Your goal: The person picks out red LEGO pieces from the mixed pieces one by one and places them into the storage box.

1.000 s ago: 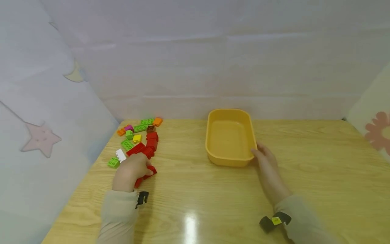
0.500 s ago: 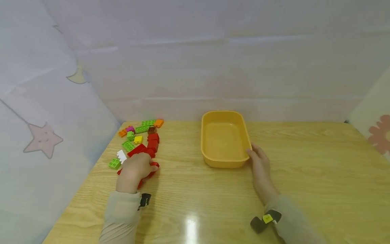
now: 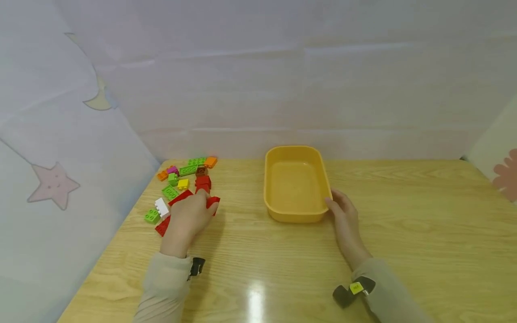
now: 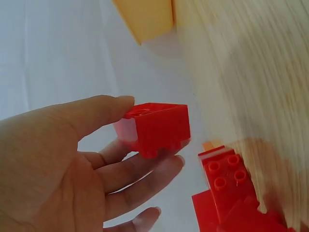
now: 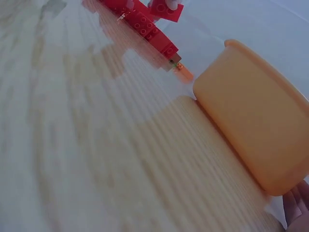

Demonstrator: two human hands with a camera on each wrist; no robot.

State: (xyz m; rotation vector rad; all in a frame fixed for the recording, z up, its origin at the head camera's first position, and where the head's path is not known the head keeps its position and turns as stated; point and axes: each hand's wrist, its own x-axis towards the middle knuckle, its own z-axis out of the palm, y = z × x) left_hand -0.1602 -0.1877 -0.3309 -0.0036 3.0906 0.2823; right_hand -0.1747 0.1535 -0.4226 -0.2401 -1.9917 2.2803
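Note:
Between the thumb and fingers of my left hand [image 3: 189,220] I pinch a red toy brick [image 4: 159,126], raised off the table in the left wrist view. More red bricks [image 4: 227,176] lie below and beside that hand, partly hidden by it in the head view. A yellow plastic tub [image 3: 296,214] stands on the table with nothing inside. My right hand [image 3: 345,222] grips its near right corner, thumb at the rim and fingers against the outer wall.
Loose bricks are scattered at the table's left side: a white brick [image 3: 162,208], a yellow brick [image 3: 183,184], several green ones [image 3: 170,192] and an orange brick [image 3: 210,162] at the back. Wall sheeting [image 3: 250,89] borders the wooden table [image 3: 258,255] behind and at the sides.
My left hand has risen from the near red bricks with one of them and shifted slightly right and away. The tub and right hand have slid a little to the left.

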